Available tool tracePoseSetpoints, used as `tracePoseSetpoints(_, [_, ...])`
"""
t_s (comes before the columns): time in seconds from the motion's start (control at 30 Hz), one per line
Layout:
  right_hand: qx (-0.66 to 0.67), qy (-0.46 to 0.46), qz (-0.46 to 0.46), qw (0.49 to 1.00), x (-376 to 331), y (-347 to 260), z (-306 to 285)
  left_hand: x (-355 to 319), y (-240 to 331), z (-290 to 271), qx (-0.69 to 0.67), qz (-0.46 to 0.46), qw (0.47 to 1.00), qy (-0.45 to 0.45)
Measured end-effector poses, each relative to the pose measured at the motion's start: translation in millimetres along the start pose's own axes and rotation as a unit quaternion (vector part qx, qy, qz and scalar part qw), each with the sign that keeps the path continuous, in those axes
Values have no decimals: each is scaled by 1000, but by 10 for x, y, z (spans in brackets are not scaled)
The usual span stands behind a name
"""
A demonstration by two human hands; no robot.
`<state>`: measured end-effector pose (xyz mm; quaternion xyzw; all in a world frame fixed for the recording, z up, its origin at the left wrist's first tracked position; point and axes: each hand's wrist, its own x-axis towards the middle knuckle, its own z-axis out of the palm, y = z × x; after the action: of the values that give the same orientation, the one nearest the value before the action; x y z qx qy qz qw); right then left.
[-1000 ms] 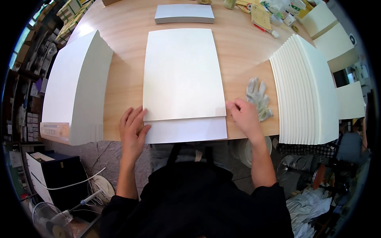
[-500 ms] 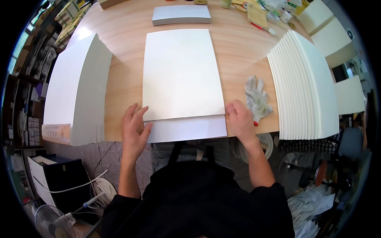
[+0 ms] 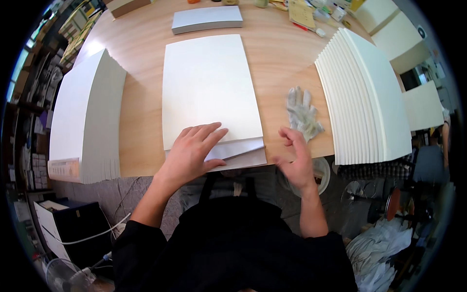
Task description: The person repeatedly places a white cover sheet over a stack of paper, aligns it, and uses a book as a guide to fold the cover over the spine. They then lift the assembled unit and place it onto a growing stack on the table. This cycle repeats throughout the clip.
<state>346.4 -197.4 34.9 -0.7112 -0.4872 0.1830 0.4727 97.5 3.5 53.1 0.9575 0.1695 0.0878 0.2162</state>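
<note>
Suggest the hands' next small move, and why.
Perhaps bring the right hand to the right end of the slanted white paper: its edge sits askew over the sheet below, the left hand is at its left end, and the right appears empty.

two bare hands, one left hand (image 3: 192, 151) and one right hand (image 3: 298, 168), are seen at one table (image 3: 141, 97) bearing three pale stacks: one tall left stack (image 3: 73, 114), one thick right stack (image 3: 384, 107) and one low far stack (image 3: 207, 17). one cream board (image 3: 206, 92) tops at least two loose sheets (image 3: 243, 147). also counted are one glove (image 3: 302, 116), one yellow pad (image 3: 301, 13) and one red stick (image 3: 300, 27). at least three pale panels (image 3: 423, 107) show at right; below are one fan (image 3: 63, 275), one dark cabinet (image 3: 82, 226) and one round tub (image 3: 325, 177). layers in the right stack are too fine to count.
</note>
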Motion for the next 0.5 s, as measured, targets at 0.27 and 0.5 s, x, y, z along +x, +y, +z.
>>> tracePoseSetpoints(0.27, [-134,-46,-97,985,16,19,346,-544,-139,-250,22,-131,986,99])
tracePoseSetpoints(0.5, [-85,-48,-50,994,23,75,401,-958,-407,186,-219,-212,914,267])
